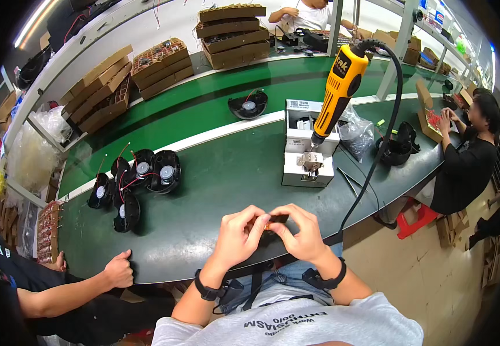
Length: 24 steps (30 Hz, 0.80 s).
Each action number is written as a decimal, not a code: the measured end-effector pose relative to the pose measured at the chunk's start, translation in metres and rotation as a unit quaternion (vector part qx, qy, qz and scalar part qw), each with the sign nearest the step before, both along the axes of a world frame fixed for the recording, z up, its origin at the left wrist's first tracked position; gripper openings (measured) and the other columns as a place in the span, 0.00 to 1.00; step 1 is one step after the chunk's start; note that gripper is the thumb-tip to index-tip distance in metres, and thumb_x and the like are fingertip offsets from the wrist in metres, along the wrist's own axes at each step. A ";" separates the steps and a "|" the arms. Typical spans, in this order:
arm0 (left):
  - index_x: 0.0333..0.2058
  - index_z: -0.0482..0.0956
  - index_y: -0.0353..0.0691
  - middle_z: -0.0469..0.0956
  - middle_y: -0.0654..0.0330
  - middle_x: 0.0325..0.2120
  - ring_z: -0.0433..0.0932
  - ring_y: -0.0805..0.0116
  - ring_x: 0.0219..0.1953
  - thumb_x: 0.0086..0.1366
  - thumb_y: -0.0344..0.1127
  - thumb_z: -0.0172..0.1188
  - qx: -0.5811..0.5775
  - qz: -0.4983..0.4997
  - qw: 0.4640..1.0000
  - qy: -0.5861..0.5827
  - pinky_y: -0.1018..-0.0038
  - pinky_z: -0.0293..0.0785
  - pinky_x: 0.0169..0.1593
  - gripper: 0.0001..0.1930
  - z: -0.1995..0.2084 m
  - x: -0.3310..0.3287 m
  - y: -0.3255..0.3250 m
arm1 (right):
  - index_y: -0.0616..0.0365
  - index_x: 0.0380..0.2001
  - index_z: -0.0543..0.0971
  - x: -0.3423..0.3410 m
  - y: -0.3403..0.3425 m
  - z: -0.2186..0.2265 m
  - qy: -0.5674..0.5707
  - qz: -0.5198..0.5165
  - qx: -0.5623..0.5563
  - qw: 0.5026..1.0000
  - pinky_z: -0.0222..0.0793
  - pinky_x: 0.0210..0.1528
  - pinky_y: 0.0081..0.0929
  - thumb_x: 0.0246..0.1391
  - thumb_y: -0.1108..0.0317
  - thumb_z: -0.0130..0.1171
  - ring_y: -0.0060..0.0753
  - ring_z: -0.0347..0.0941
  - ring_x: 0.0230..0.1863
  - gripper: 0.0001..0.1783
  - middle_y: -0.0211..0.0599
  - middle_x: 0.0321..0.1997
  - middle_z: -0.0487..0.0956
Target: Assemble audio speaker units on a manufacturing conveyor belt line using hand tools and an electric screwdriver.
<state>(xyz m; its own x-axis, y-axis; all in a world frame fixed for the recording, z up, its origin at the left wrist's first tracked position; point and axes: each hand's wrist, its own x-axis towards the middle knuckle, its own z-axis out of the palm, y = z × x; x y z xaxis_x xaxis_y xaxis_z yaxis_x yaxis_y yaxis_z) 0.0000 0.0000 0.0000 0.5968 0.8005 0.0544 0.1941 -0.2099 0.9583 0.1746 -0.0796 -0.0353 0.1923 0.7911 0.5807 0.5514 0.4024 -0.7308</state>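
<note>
My left hand (241, 237) and my right hand (302, 235) meet over the near edge of the dark green workbench (215, 190). Between their fingertips they pinch a small part (269, 226) with an orange patch; the fingers hide most of it, so its kind does not show. Beyond my right hand, a yellow and black electric screwdriver (337, 86) points bit-down at the metal head of a white box-shaped device (307, 177). A pair of tweezers (348, 181) lies to the right of that device.
Several black rounded housings with speakers (163, 173) and red wires sit at left. Another housing (248, 105) rests on the green conveyor belt (198, 98). The screwdriver's black cable (389, 127) loops down at right. A co-worker's hand (118, 270) touches the bench at left; another person (469, 150) works at right.
</note>
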 end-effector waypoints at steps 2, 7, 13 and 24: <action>0.34 0.80 0.36 0.82 0.52 0.26 0.83 0.60 0.26 0.67 0.28 0.66 0.264 -0.028 0.964 0.025 0.65 0.76 0.30 0.04 0.007 -0.008 0.006 | 0.61 0.37 0.82 -0.002 0.004 0.010 0.066 0.081 -0.067 0.992 0.75 0.39 0.37 0.57 0.63 0.71 0.50 0.82 0.36 0.13 0.46 0.34 0.84; 0.32 0.82 0.36 0.82 0.52 0.27 0.83 0.51 0.28 0.62 0.25 0.66 0.285 -0.036 0.957 0.030 0.65 0.77 0.33 0.02 -0.002 -0.019 -0.002 | 0.60 0.33 0.83 -0.002 0.002 0.000 0.021 0.130 -0.131 0.983 0.76 0.37 0.32 0.51 0.69 0.75 0.43 0.83 0.31 0.11 0.44 0.30 0.84; 0.34 0.80 0.30 0.83 0.60 0.26 0.80 0.79 0.26 0.71 0.25 0.60 0.071 0.132 0.972 -0.181 0.80 0.76 0.30 0.05 -0.008 0.009 -0.006 | 0.65 0.38 0.84 -0.040 0.010 -0.017 0.075 -0.062 0.054 0.994 0.79 0.40 0.27 0.52 0.81 0.71 0.37 0.86 0.35 0.09 0.44 0.35 0.87; 0.36 0.80 0.29 0.86 0.53 0.30 0.83 0.69 0.25 0.64 0.22 0.66 0.169 -0.009 0.930 -0.326 0.77 0.79 0.29 0.04 0.000 -0.010 -0.013 | 0.71 0.38 0.86 -0.024 0.006 -0.001 0.088 0.095 0.119 0.984 0.75 0.30 0.30 0.34 0.84 0.70 0.37 0.79 0.26 0.21 0.40 0.32 0.84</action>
